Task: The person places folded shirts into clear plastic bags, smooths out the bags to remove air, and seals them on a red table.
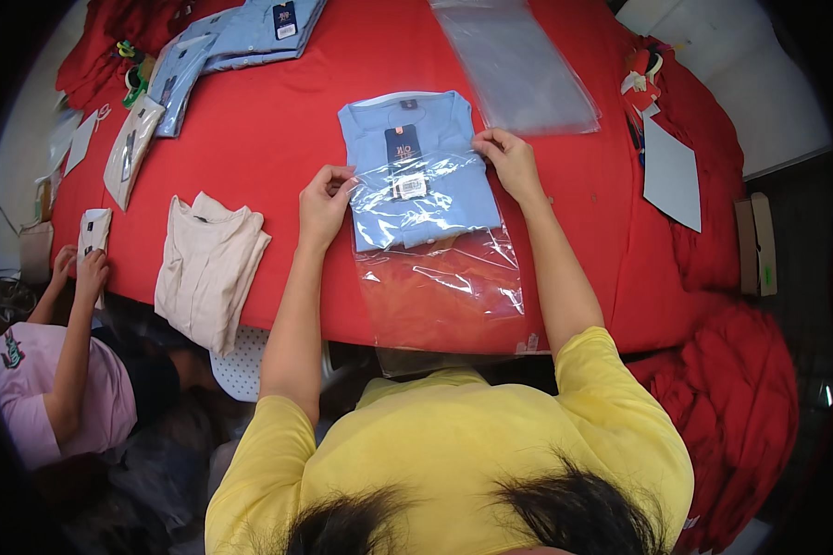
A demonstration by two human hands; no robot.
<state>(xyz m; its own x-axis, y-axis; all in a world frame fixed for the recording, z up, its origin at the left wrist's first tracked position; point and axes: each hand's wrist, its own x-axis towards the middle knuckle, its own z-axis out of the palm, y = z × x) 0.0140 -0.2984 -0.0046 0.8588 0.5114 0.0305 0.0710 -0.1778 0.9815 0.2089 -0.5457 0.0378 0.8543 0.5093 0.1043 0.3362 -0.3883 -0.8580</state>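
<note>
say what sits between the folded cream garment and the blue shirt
In the head view, the person's left hand and a stretch of red cloth lie between the cream garment and the blue shirt.

On the light-blue garment [453, 205], just in from the middle of the surface's [287, 120] near edge, a navy tag [400, 146] bears pale orange lettering, with a white barcode sticker [410, 186] at its lower end; the dark neck label [408, 104] is too small to read. Toward the far end of the surface's left edge, a folded blue shirt [241, 39] carries a dark tag [284, 13] with a white label [286, 30] below
</note>
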